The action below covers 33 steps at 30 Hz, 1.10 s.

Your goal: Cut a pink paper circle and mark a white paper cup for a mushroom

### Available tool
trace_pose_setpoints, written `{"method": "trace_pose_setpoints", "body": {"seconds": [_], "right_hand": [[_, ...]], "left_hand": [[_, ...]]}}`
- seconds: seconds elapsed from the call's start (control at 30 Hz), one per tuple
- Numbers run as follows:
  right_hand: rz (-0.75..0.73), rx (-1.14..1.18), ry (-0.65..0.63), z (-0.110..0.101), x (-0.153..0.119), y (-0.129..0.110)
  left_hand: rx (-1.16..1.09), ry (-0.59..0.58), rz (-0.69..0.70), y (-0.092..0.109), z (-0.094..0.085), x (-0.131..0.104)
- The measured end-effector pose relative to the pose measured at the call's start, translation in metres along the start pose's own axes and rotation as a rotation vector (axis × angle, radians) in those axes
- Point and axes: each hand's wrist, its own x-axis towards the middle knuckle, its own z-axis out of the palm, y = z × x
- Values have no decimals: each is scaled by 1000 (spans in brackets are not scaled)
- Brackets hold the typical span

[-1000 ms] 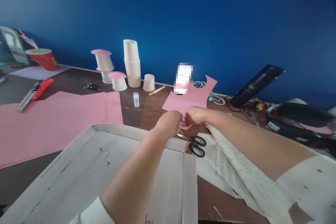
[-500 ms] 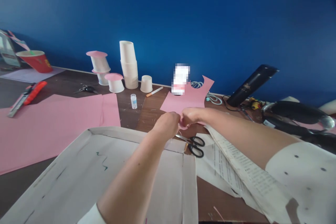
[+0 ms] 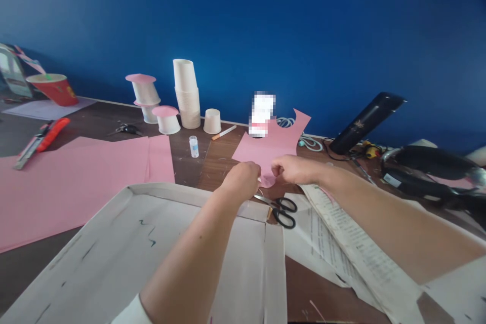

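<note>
Across the bench (image 3: 89, 119) from the left, past pink sheets (image 3: 83, 182) and a small clear bottle (image 3: 194, 148), to the left hand (image 3: 243, 178), grip curled inward at the lower edge of the cut pink paper (image 3: 266, 148); cannot tell whether pinching. And there, a gap opening! In it, a curved pink edge (image 3: 268, 182), now in plainer view. Then the right hand (image 3: 291, 168), grip bent in beside that paper, pinch or no pinch impossible to tell; meaning, seemingly, less hold from the right. Against half a second ago: left hand barely moved, scissors (image 3: 277, 208) lying as before beside the white tray (image 3: 182, 195), right hand shifted rightward, sleeve (image 3: 461, 286) drawn toward the corner.
</note>
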Motion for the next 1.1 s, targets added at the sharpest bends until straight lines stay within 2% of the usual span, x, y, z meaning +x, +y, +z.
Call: {"method": "trace_pose_setpoints", "body": {"seconds": [0.1,0.2,0.3,0.4,0.67,0.8,0.97,1.1], "right_hand": [[3,252,120,7,-11,12],[123,410,223,17,-18,26],[217,449,201,22,-21,36],[248,424,173,24,-21,38],[207,461,173,30,-17,29],[133,509,185,38,-16,29],[128,479,251,46,-11,26],[110,564,308,51,-10,26]], "left_hand": [[-31,-1,1,0,0,0],[-67,-1,5,-3,2,2],[-103,-5,11,-7,5,2],[-166,-11,23,-10,6,3],[-209,25,21,-11,6,3],[-239,40,7,-11,5,2],[-272,61,-1,-10,6,2],[-338,85,8,-9,4,2]]}}
